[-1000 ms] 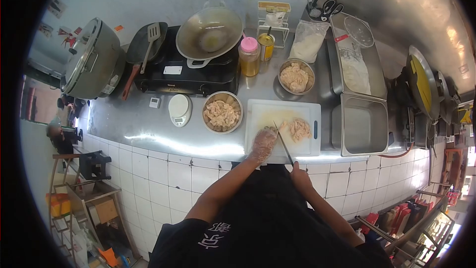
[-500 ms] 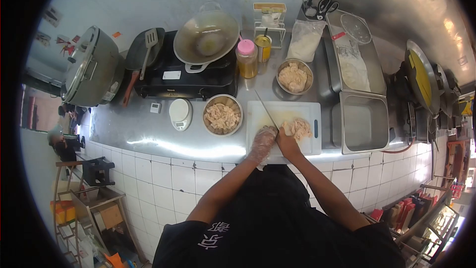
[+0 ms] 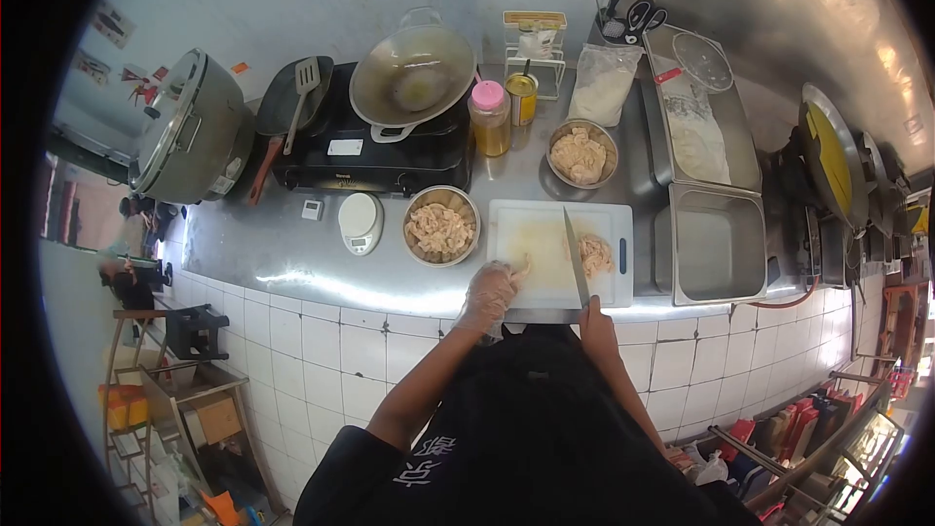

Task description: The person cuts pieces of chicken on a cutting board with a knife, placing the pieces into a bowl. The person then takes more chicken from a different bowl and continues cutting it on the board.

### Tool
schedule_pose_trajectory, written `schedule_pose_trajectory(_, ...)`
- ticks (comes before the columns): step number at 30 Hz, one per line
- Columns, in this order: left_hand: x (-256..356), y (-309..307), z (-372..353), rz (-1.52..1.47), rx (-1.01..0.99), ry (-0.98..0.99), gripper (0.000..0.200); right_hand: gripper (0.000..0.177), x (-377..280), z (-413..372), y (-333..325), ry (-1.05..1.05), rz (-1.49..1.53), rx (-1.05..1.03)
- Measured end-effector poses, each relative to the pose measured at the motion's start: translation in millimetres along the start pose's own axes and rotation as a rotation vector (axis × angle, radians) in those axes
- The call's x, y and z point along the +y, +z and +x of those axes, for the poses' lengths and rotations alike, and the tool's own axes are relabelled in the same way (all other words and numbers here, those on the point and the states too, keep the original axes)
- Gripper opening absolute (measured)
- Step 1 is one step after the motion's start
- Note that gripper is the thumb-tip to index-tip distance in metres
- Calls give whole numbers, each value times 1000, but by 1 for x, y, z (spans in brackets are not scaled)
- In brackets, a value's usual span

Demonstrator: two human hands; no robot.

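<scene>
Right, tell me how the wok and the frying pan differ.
The wok is pale metal, while the frying pan is dark. The wok looks wider and deeper; the pan is shallower. The wok has short loop handles, whereas the pan has one long reddish-brown handle. A spatula lies across the pan, but none in the wok. Both sit uncovered.

Table (image 3: 229, 244): glossy metal, smooth. Cutting board (image 3: 536, 282): smooth plastic, with a metal knife blade (image 3: 576, 258) above. Floor tiles (image 3: 321, 339): glossy.

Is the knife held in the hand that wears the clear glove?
No, the right hand holds the knife, while the glove is on the left hand.
</scene>
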State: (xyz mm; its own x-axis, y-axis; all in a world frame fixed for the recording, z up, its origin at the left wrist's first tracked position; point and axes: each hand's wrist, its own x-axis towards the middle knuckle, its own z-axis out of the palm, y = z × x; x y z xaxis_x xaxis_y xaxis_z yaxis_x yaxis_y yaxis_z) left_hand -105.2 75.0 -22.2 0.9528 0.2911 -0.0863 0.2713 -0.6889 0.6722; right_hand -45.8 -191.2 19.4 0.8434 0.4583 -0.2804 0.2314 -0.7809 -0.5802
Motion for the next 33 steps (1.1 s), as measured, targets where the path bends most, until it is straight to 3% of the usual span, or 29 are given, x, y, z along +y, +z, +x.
schedule_pose_trajectory(4, 30, 8, 18, -130, -186, 13, 32, 18, -19, 0, -23, -39, 83, 33)
schedule_pose_trajectory(7, 53, 14, 28, -607, -274, -89, 33, 17, -24, -5, -31, -54, 107, 42)
schedule_pose_trajectory(10, 52, 28, 37, -580, -267, -64, 29, 18, -12, -6, -19, -61, 62, 3)
schedule_pose_trajectory(16, 43, 1, 31, -281, -254, -139, 24, 22, 6, -8, 17, 3, -55, -37)
schedule_pose_trajectory(19, -18, 31, 20, 109, 41, -128, 24, 22, 0, -3, 13, 75, -92, -77)
schedule_pose_trajectory(21, -42, 26, -2, -174, 182, -113, 20, 21, -10, -4, 5, 75, -72, -75)
schedule_pose_trajectory(23, -8, -11, -6, 89, 183, -53, 16, 21, -11, -3, 2, 62, -62, -70)
schedule_pose_trajectory(26, 19, 4, -5, 410, -25, 173, 15, 20, -6, -13, 3, 33, -49, -101)
schedule_pose_trajectory(29, 37, 29, -3, 252, 154, 439, 15, 19, -4, -27, -4, 11, -42, -169)
schedule_pose_trajectory(33, 27, 54, 6, 475, -62, 352, 24, 22, 14, -46, 0, 65, -121, -279)
